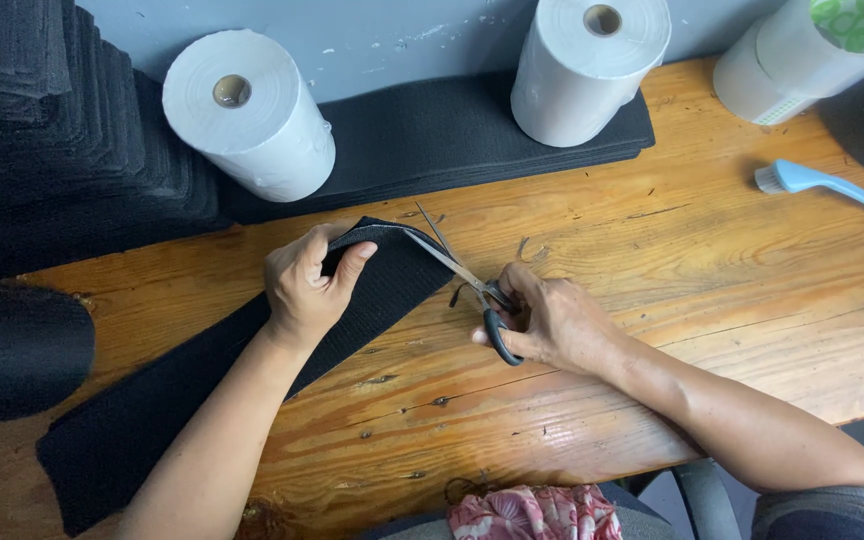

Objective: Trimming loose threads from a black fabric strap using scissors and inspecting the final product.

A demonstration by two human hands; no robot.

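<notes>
I see my left hand (304,285) pinching the near end of a long black strip (202,385) of coarse, ribbed fabric, thumb on top and fingers curled under the folded edge; the strip runs diagonally across the counter (712,270) toward the lower left, flat and matte. My right hand (550,322) is closed around the black loop handles of steel scissors (462,275); the slim bright blades stand parted, their tips right at the strip's upper corner beside my left thumb. The counter is varnished orange pine with dark knots and streaky grain; a few thread scraps lie near the blades. Behind, two squat cylinders of white paper roll (252,115) rest against flat stacks of the same black fabric (62,150); a third wrapped roll (812,55) sits at the far right; a pale blue plastic brush (820,183) lies well apart from my hands.
</notes>
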